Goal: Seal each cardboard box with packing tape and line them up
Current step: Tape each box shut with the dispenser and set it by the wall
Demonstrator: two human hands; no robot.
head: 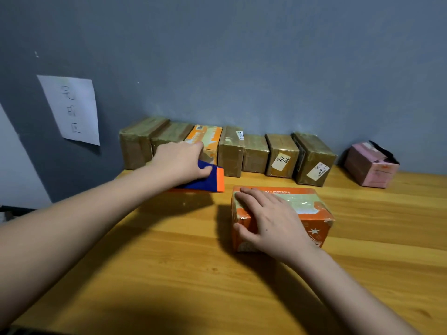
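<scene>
An orange cardboard box with pale tape across its top lies on the wooden table. My right hand rests on its top left part, with fingers spread over the top and the thumb down the near side. My left hand reaches toward the back and grips a blue and orange box from above, just in front of a row of several taped boxes along the wall. Whether the blue box touches the table cannot be told.
A pink box with an open dark flap stands at the right end, apart from the row. A white paper sheet with handwriting hangs on the grey wall at left. The table's left edge runs diagonally under my left forearm.
</scene>
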